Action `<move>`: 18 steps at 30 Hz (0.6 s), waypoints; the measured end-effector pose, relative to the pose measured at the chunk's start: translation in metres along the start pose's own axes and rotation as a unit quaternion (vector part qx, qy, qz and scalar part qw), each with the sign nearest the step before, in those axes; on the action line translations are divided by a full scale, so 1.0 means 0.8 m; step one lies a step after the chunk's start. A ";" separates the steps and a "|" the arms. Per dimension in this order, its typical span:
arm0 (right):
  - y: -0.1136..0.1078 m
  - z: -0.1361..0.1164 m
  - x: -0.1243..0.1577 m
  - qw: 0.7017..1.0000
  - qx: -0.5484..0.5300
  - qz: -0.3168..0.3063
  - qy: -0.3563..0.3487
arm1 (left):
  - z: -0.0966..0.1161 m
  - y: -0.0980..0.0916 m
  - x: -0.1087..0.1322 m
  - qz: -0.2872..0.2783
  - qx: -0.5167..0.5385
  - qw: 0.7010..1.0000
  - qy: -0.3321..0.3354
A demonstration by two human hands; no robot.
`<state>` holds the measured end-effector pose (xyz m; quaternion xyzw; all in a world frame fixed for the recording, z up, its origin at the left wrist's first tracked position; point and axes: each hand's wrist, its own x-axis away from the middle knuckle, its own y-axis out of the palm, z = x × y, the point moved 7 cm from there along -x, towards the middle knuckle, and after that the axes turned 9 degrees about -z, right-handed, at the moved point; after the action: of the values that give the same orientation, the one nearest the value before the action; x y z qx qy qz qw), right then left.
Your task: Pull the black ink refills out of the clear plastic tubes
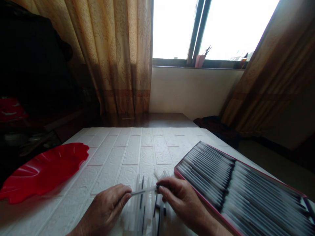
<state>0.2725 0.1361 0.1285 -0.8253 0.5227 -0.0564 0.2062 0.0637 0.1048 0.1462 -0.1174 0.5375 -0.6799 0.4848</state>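
A slim translucent tube (145, 190) with a dark end is stretched level between my two hands, above the white table. My left hand (109, 205) pinches its left end between thumb and fingers. At the dark right end, my right hand (183, 200) closes thumb and fingers around it. Below the hands lies a loose group of clear tubes (135, 209) with several thin black sticks (143, 216) among them. To the right is a shallow pink-edged box (178, 173), filled with two long rows of slim, dark-and-clear tube-like pieces (209, 167).
A red wavy-edged dish (54, 165) rests on the table's left side. The tabletop (135, 154) has a white brick pattern. Behind it stand patterned curtains (115, 59) and a window, with a pink cup (200, 61) of sticks on its sill.
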 end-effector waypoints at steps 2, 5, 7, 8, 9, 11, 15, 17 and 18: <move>-0.005 -0.004 -0.001 1.000 0.005 0.001 0.002 | -0.001 0.000 0.000 -0.005 0.000 1.000 -0.004; -0.015 -0.009 -0.001 0.998 0.055 0.002 0.012 | -0.008 0.003 0.001 -0.005 -0.003 1.000 -0.016; -0.021 -0.009 0.000 0.991 0.128 -0.006 0.034 | -0.016 0.006 0.004 -0.003 -0.004 1.000 -0.025; -0.022 -0.008 0.001 0.984 0.172 -0.017 0.051 | -0.019 0.007 0.005 -0.001 -0.005 1.000 -0.029; -0.022 -0.006 0.001 0.974 0.212 -0.029 0.067 | -0.021 0.009 0.006 -0.001 -0.004 1.000 -0.031; -0.021 -0.003 0.003 0.956 0.273 -0.052 0.090 | -0.023 0.011 0.008 -0.006 -0.003 1.000 -0.031; -0.016 -0.003 0.007 0.939 0.318 -0.088 0.098 | -0.017 0.011 0.005 -0.014 0.000 1.000 -0.018; -0.015 -0.005 0.008 0.939 0.314 -0.104 0.094 | -0.012 0.009 0.002 -0.016 0.001 1.000 -0.013; -0.016 -0.007 0.009 0.942 0.308 -0.103 0.089 | -0.010 0.008 0.001 -0.019 0.001 1.000 -0.010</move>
<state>0.2846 0.1331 0.1374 -0.7626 0.4080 -0.3090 0.3956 0.0615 0.1093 0.1371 -0.1339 0.5293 -0.6887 0.4772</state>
